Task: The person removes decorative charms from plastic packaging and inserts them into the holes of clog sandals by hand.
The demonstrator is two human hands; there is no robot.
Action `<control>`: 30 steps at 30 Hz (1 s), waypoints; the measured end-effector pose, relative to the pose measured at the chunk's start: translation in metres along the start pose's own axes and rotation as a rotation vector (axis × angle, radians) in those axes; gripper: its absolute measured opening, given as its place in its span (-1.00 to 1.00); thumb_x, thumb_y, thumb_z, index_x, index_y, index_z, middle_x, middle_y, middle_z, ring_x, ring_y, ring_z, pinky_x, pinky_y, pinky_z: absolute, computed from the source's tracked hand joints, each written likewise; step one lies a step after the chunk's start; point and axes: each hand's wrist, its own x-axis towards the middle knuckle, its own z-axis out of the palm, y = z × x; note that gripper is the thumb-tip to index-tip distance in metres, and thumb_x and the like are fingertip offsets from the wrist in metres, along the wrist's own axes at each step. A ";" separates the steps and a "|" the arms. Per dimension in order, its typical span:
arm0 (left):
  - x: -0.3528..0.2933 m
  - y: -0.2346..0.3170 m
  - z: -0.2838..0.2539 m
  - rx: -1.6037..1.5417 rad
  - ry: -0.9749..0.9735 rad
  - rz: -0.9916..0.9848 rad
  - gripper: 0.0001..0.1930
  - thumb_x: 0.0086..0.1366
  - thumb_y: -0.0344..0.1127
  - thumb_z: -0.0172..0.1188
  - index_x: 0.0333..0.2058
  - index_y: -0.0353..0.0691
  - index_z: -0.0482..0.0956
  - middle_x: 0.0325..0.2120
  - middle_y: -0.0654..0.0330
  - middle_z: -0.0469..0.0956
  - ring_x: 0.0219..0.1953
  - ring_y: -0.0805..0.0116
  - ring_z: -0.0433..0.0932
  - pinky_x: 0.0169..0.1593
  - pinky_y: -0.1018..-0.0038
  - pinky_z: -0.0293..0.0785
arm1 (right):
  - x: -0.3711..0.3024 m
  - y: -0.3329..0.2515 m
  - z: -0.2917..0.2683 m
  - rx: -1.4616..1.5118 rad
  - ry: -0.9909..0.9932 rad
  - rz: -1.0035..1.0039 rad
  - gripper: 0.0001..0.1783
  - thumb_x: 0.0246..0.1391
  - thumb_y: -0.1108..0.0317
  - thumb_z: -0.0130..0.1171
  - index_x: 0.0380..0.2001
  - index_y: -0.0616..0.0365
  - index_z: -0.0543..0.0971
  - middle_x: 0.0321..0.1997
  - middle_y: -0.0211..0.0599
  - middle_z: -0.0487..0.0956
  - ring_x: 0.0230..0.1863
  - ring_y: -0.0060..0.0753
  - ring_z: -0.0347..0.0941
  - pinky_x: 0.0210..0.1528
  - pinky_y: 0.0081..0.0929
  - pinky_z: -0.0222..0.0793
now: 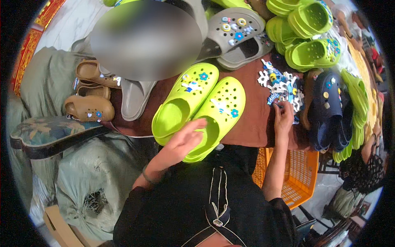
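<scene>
Two lime-green clogs (197,107) lie side by side on a brown table (251,123), each with small flower and white charms on top. My left hand (185,140) rests on the heel of the nearer clog, fingers spread over it. My right hand (284,117) reaches to a pile of small colourful shoe charms (282,86) and pinches at its near edge; whether a charm is between the fingers is hidden.
Grey clogs (236,35) with charms, more lime-green clogs (310,37), navy clogs (329,107) and tan clogs (88,107) surround the work spot. An orange plastic basket (298,177) sits below the table edge. Grey sacks (90,177) lie at the left. Another person's arm (368,144) shows at the right.
</scene>
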 end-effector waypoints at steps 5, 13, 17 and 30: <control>0.033 -0.044 0.016 -1.049 -0.098 -0.368 -0.57 0.39 -0.36 -0.05 0.18 -0.37 0.20 0.17 -0.02 0.28 0.24 0.19 0.26 0.31 0.29 0.14 | -0.012 -0.012 0.006 0.307 0.005 0.180 -0.80 0.01 0.49 0.26 -0.25 0.25 0.57 -0.30 -0.25 0.60 -0.28 -0.45 0.50 -0.19 -0.54 0.41; 0.079 -0.021 0.054 -1.304 -0.022 -0.190 -0.61 0.35 -0.41 0.01 0.13 -0.35 0.29 0.10 0.04 0.38 0.16 0.25 0.35 0.27 0.29 0.24 | -0.010 -0.075 0.021 0.578 -0.187 -0.057 -0.81 -0.06 0.59 0.27 -0.30 0.24 0.62 -0.29 -0.25 0.58 -0.23 -0.43 0.52 -0.19 -0.57 0.43; 0.082 -0.042 0.056 -1.295 -0.030 -0.252 -0.60 0.32 -0.46 0.00 0.12 -0.37 0.29 0.07 0.03 0.41 0.13 0.21 0.39 0.25 0.29 0.26 | -0.004 -0.076 0.037 0.539 -0.175 -0.106 -0.80 -0.04 0.58 0.25 -0.27 0.25 0.58 -0.27 -0.20 0.59 -0.26 -0.35 0.53 -0.23 -0.55 0.42; 0.084 -0.064 0.055 -0.991 -0.078 -0.144 -0.63 0.23 -0.55 0.00 0.05 -0.37 0.33 0.02 0.02 0.45 0.08 0.24 0.41 0.20 0.35 0.26 | -0.006 -0.088 0.040 0.483 -0.095 -0.249 -0.79 -0.10 0.62 0.28 -0.31 0.25 0.61 -0.27 -0.19 0.59 -0.25 -0.35 0.54 -0.22 -0.54 0.45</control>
